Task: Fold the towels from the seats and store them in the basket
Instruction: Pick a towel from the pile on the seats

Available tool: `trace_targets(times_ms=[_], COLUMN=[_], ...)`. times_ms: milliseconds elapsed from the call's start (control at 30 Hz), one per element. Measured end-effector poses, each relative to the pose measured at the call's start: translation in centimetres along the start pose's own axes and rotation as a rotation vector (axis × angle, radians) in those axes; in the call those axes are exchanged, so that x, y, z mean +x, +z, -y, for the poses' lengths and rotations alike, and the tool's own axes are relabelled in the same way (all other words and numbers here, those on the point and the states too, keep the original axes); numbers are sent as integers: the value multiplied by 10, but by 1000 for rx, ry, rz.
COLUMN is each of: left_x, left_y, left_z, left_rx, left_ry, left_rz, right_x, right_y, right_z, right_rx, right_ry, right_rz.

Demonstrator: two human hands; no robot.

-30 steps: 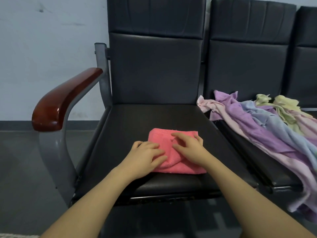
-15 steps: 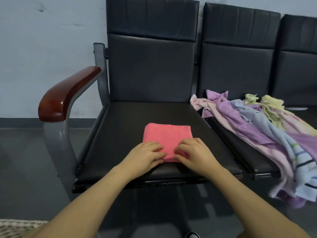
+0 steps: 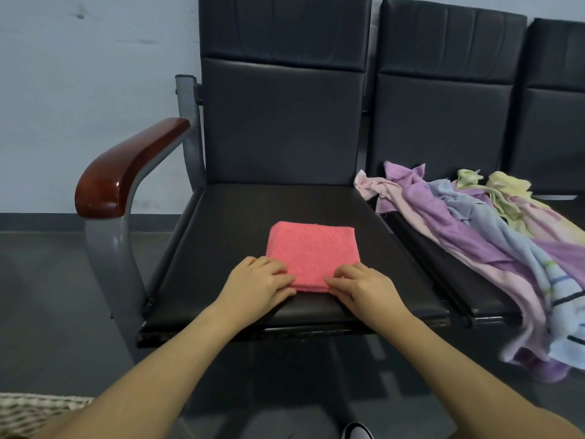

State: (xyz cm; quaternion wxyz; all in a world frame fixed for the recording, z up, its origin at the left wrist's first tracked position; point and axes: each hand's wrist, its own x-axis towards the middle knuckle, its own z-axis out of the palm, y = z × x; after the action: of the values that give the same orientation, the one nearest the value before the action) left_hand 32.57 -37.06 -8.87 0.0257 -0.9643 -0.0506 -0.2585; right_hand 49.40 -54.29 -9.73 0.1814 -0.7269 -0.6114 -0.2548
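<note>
No readable text, label, brand, number or sign shows anywhere in the head view.

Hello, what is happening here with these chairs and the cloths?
A person is folding towels. Both hands, left hand and right hand, hold the near edge of a folded pink towel lying on the left seat. A heap of unfolded towels waits on the next seat. A woven basket shows at the lower left corner.
</note>
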Motion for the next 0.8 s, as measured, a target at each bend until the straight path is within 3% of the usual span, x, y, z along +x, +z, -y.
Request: trace_targets(times_ms=[333, 633, 800], left_x=[2, 5, 9], left_y=[-3, 5, -1], left_z=[8, 10, 13], left_rx=[-140, -201, -398], left_ry=[-111, -88, -270], left_rz=[6, 32, 13], right_x=[-4, -3, -7], right_y=[-4, -4, -13], right_z=[-3, -5, -9], right_rx=[81, 409, 334], right_ry=[64, 344, 301], right_rz=[-172, -25, 105])
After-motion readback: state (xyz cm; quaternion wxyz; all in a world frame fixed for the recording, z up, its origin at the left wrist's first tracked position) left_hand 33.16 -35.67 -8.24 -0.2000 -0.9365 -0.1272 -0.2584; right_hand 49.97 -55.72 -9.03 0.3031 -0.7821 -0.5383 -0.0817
